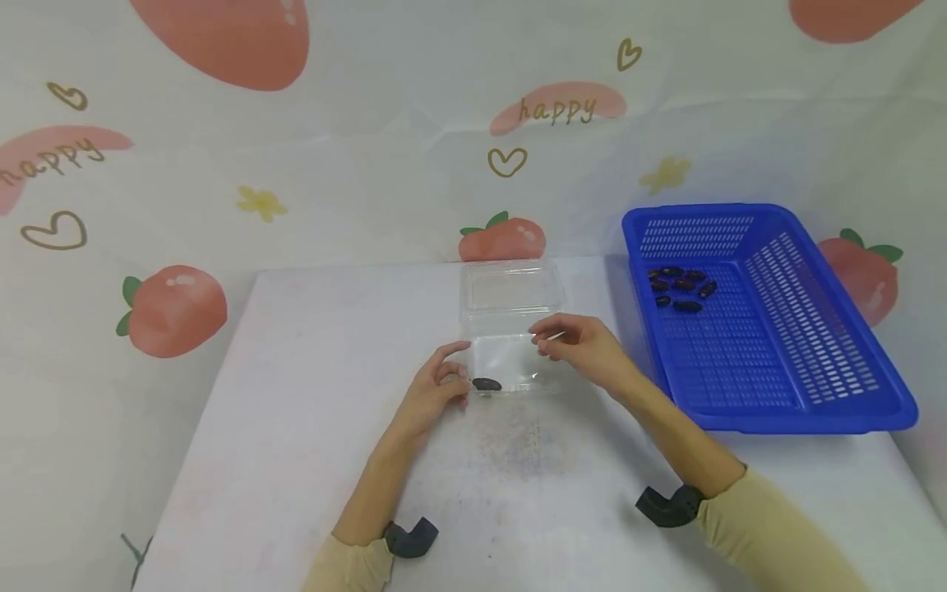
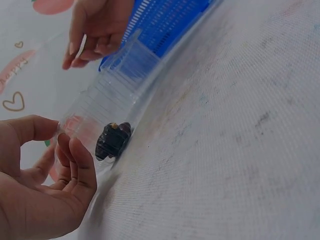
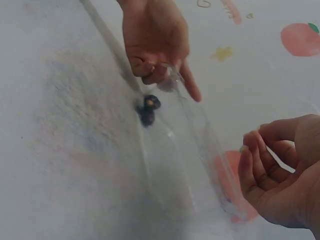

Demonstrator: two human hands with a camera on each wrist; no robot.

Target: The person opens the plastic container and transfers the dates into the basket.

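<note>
A person in pale yellow sleeves is sitting at a white table (image 1: 296, 460), with both hands working at a clear plastic clamshell box (image 1: 510, 329) that is lying open in front of them. The left hand (image 1: 436, 395) is gripping the near left corner of the box, thumb and curled fingers pinching its thin rim; the left wrist view is showing the thumb (image 2: 35, 127) on one side of the clear wall and the fingertips on the other. Just beside that hand's fingertips, inside the box's near left corner, a single dark, wrinkled date (image 1: 487, 384) is lying on the clear floor; the same date (image 2: 112, 140) is resting against the box wall in the left wrist view. The right hand (image 1: 584, 345) is hovering above the box's right edge, its fingers loosely curled toward the thumb; from the right wrist view, I cannot tell whether they are pinching anything. Beyond both hands, the box's flat lid (image 1: 512, 288) is lying folded back on the table. Off to the right of the right hand, near but apart from it, a blue plastic basket (image 1: 814, 329) with slotted walls is sitting on the table, and a small cluster of dark dates (image 1: 682, 286) is lying in its far left corner. A cloth backdrop (image 1: 333, 164) printed with pink strawberries, hearts and the word "happy" is hanging behind the table.
</note>
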